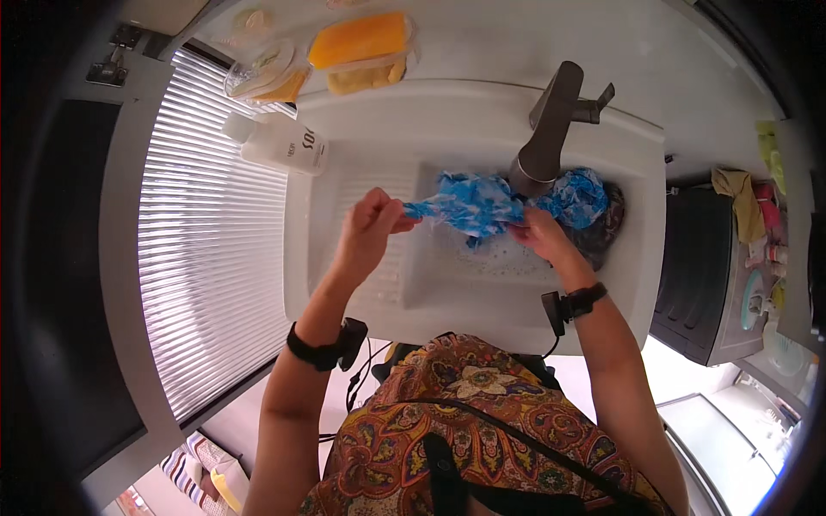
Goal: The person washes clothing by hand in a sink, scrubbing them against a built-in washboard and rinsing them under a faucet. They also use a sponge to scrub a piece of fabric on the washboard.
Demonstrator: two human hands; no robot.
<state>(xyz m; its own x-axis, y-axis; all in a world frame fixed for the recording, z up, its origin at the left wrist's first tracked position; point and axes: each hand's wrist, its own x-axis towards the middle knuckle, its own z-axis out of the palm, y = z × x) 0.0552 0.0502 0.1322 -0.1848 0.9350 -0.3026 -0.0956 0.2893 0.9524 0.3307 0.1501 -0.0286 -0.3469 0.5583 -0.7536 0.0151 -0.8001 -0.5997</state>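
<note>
A wet blue-and-white patterned cloth point(477, 203) stretches between my two hands over the basin of a white laundry sink point(477, 329). Its narrow left end is pinched in my left hand point(373, 222), above the sink's ribbed washboard part. My right hand point(543, 235) grips the cloth just below the spout of a dark grey faucet point(548, 135). More bunched blue fabric point(577, 197) lies to the right of the spout, on or against a dark wet cloth point(597, 238) at the basin's right side. Bubbles float on the water below my hands.
A white plastic bottle point(284, 145) lies at the sink's back left corner. Behind it are a clear plastic container point(261, 71) and a container with an orange block point(361, 42). A dark grey appliance point(690, 271) stands to the right, blinds point(213, 245) to the left. Cables hang near my wrist straps.
</note>
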